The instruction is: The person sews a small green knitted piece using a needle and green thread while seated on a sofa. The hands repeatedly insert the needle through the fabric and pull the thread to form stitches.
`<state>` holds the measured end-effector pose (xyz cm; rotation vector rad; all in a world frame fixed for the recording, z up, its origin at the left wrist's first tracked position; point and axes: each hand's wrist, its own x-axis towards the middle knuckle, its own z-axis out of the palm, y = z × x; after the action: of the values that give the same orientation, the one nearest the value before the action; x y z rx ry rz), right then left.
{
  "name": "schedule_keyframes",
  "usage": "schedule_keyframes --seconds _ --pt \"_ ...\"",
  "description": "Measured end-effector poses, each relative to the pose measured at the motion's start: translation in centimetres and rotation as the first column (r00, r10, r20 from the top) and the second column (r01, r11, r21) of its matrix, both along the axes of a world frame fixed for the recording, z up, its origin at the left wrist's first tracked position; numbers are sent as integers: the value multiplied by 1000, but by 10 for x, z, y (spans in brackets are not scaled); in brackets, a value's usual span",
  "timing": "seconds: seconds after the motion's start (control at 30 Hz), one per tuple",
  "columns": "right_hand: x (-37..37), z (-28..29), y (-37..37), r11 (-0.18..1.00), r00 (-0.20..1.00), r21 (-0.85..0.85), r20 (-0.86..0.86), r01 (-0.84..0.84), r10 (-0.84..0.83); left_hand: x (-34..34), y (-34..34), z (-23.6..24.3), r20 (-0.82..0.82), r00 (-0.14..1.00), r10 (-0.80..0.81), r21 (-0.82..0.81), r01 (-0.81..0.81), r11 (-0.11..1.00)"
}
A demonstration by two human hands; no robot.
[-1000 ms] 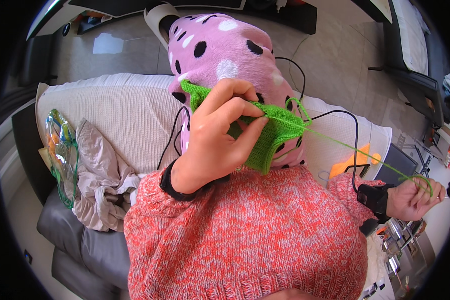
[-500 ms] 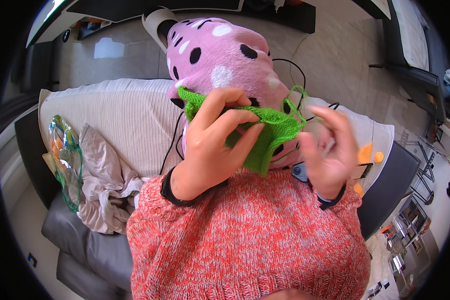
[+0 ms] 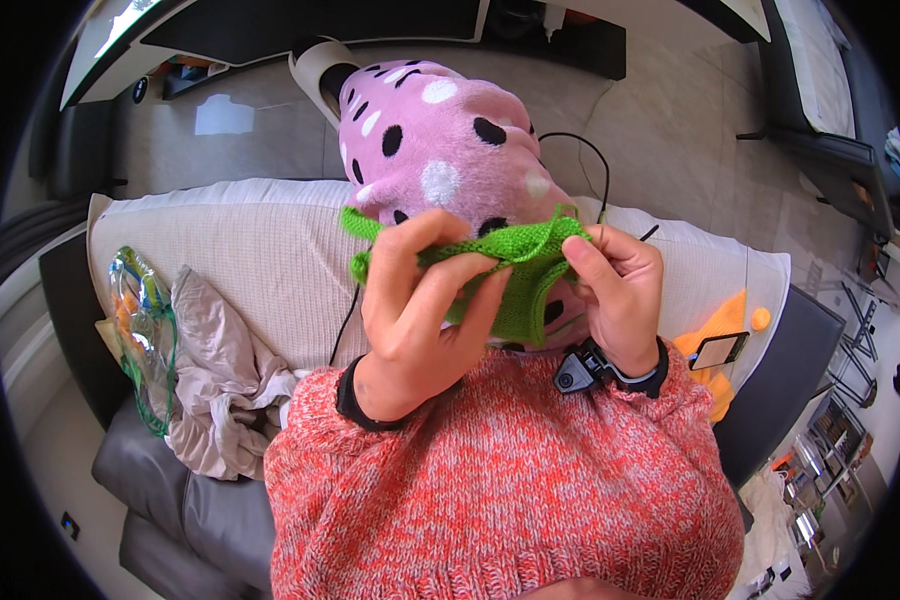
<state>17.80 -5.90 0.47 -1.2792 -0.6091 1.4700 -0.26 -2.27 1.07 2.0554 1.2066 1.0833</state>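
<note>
A bright green knitted piece (image 3: 525, 300) is stretched between my two hands, in front of my chest. My left hand (image 3: 410, 325) grips its upper edge, fingers curled over the folded knitting. The right edge of the piece is pinched between the thumb and fingers of my right hand (image 3: 622, 290). Whether a needle lies inside the folds I cannot tell. Beneath the knitting, a pink blanket (image 3: 440, 130) with black and white spots covers my legs. A small grey camera-like device (image 3: 576, 374) sits at my right wrist.
On the cream sofa cover (image 3: 240, 230) a clear bag (image 3: 142, 320) with green trim lies left, beside a crumpled beige cloth (image 3: 215, 370). To the right are orange knitted pieces (image 3: 722, 318) and a phone-like dark-framed object (image 3: 718, 351). A black cord (image 3: 592, 150) loops beyond the blanket.
My right hand, apart from the knitting with its fingers spread, has come in left and closed on its right edge. The left hand keeps its grip, and the knitting is lower in view.
</note>
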Motion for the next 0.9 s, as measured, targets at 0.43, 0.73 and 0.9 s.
schedule_keyframes --seconds 0.43,0.73,0.9 --pt "-1 -14 1 993 993 70 65 95 -100 -36 -4 -25 36 923 383 -206 -368 907" --pt "20 -15 5 993 988 -10 102 121 -120 -38 1 -17 392 780 488 -734 -54 677" --pt "22 -29 14 993 996 -75 20 86 -85 -45 7 -22 411 673 615 -847 33 531"
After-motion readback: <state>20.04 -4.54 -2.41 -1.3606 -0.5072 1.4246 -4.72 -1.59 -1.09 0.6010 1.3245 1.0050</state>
